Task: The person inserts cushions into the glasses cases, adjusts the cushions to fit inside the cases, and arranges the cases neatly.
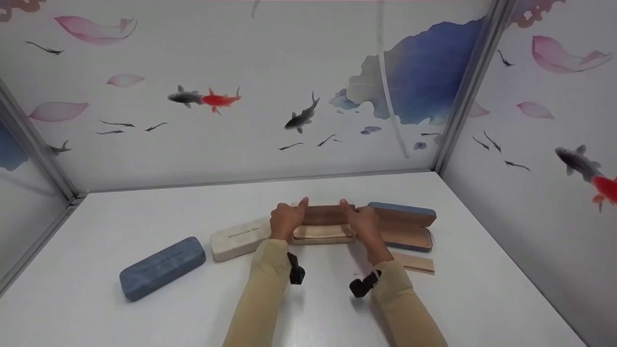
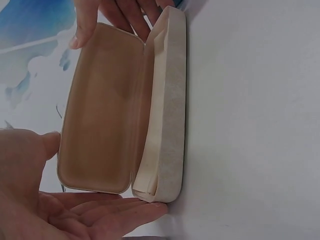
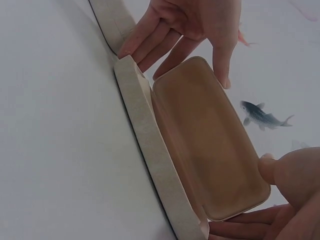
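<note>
In the head view a cream glasses case [image 1: 325,240] stands open at the middle of the table, its brown-lined lid [image 2: 102,110] raised. My left hand [image 1: 288,219] holds its left end and my right hand [image 1: 364,222] its right end. Each thumb lies at the lid's upper rim, with the fingers along the end of the case, as both wrist views show. Inside the base lies a pale folded cloth [image 2: 152,135]. A closed cream case [image 1: 241,238] is beside my left hand; an open blue case [image 1: 407,236] with a brown lining is beside my right.
A closed blue glasses case [image 1: 162,268] lies at an angle on the white table [image 1: 318,313], toward the left. In front of the open blue case is a flat tan piece [image 1: 418,264]. Printed wall panels [image 1: 217,144] border the back and sides.
</note>
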Demonstrator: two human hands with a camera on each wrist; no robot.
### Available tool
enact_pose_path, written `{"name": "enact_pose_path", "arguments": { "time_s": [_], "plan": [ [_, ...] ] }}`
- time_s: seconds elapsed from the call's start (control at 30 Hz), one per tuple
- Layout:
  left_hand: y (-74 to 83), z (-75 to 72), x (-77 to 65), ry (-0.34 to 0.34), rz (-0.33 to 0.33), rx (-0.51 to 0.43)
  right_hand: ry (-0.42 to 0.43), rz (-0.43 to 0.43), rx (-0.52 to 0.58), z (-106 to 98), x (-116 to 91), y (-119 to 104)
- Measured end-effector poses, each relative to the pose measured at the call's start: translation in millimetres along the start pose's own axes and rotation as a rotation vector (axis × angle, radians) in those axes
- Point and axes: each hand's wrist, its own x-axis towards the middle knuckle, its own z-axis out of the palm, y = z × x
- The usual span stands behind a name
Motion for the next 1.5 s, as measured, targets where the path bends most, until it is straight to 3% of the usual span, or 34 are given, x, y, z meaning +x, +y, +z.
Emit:
{"name": "enact_pose_path", "arguments": {
  "time_s": [0.2,0.47,0.8,0.93,1.1,1.2,1.4,1.5],
  "plan": [
    [-0.8,-3.3,-0.8,-0.051,-0.016,-0.049,-0.017,0.036,0.018,-0.4,0.8,0.2],
    [-4.8,-6.7,-1.8,-0.071,0.027,-0.027,0.000,-0.095,-0.004,4.3,-3.2,-2.1],
    [-11.7,-7.9,-2.4,-0.081,0.005,-0.083,-0.109,0.026,0.003,-1.0,-5.8,-6.0],
    [-12.7,-6.2,-4.1,-0.082,-0.009,-0.083,-0.141,0.101,0.024,-4.0,-5.4,-5.8],
    [-14.9,-5.1,-3.6,-0.083,-0.016,-0.057,-0.155,0.136,0.021,-5.7,-5.1,-5.3],
    [-18.9,-4.7,-2.9,-0.077,0.007,-0.040,-0.163,0.139,0.025,-6.8,-5.9,-4.3],
    [-28.5,-3.9,-3.7,-0.079,0.115,-0.034,-0.186,0.119,0.062,-10.6,-7.3,-0.8],
    [-30.7,-4.2,-5.5,-0.075,0.131,-0.025,-0.191,0.117,0.073,-10.7,-7.5,-0.2]
  ]
}}
